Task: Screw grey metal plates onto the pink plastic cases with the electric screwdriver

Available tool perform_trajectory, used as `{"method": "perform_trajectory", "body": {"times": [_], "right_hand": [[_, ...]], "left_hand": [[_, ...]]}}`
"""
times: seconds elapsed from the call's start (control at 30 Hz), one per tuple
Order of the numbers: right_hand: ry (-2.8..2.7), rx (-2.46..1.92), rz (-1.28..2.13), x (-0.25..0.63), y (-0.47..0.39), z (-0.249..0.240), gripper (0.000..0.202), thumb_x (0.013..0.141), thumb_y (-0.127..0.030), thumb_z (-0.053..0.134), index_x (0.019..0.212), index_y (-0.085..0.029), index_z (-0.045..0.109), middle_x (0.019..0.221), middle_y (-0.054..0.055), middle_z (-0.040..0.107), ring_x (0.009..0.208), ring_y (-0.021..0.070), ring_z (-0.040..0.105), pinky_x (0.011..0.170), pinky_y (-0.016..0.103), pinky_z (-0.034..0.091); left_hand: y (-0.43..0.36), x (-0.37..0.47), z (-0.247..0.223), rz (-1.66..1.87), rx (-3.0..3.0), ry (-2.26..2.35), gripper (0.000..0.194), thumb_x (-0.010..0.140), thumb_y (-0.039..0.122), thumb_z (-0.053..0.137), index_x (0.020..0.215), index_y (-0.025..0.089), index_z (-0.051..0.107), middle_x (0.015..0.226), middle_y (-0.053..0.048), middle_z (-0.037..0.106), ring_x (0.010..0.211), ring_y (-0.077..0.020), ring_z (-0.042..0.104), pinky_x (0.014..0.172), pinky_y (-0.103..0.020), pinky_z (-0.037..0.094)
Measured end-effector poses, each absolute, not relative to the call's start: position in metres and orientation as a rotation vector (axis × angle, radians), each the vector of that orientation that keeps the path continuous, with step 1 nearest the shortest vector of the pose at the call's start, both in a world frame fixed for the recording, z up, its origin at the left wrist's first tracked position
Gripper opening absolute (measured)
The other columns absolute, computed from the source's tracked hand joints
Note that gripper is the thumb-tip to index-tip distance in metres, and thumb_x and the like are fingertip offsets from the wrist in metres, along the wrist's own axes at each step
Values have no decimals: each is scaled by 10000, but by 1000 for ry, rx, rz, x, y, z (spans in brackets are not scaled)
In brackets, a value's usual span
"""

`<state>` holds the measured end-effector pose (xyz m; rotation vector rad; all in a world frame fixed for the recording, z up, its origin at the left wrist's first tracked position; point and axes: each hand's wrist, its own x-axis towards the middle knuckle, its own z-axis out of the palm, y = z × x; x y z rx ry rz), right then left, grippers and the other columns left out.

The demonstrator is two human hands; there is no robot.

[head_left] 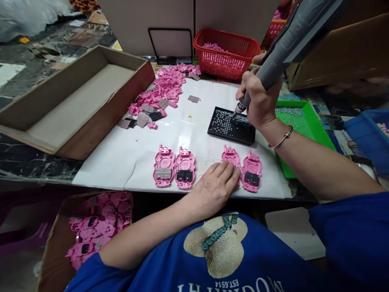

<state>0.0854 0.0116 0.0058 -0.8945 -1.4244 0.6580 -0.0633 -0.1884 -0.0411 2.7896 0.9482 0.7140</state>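
Observation:
My right hand (263,95) is closed round a grey electric screwdriver (282,48), its tip down at the black screw tray (227,127) full of small screws. My left hand (217,182) lies with its fingers over a pink plastic shell (230,155) near the table's front edge, covering its lower part. Just right of it is another pink shell (252,170) with a black plate. To the left stand two more shells side by side, one with a grey plate (163,173), the other with a black plate (184,175).
An open cardboard box (82,101) takes up the left side, beside a heap of pink parts (164,87) and loose plates. A red basket (226,54) stands behind, a green tray (320,125) at right. Below the table's front left, a carton holds pink shells (100,221).

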Motion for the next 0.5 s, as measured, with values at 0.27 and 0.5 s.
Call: {"method": "perform_trajectory", "body": {"times": [0.27,0.5], "right_hand": [[-1475,-966,663,86,13,1,653,701,-797,606,1252,-466,495,535,-76,455,520,186,456,558,385,376],[-1438,-947,682,86,15,0,694,681,-767,655,1272,-450,476,529,-80,451,535,180,448,582,382,397]], "left_hand": [[-188,-64,-39,664,2786,951,400,953,131,549,1339,25,536,1308,-190,607,1230,-298,563,1092,-419,460],[-188,-63,-39,687,2765,962,365,988,179,520,1328,46,541,1286,-178,617,1202,-283,571,1058,-417,486]]}}
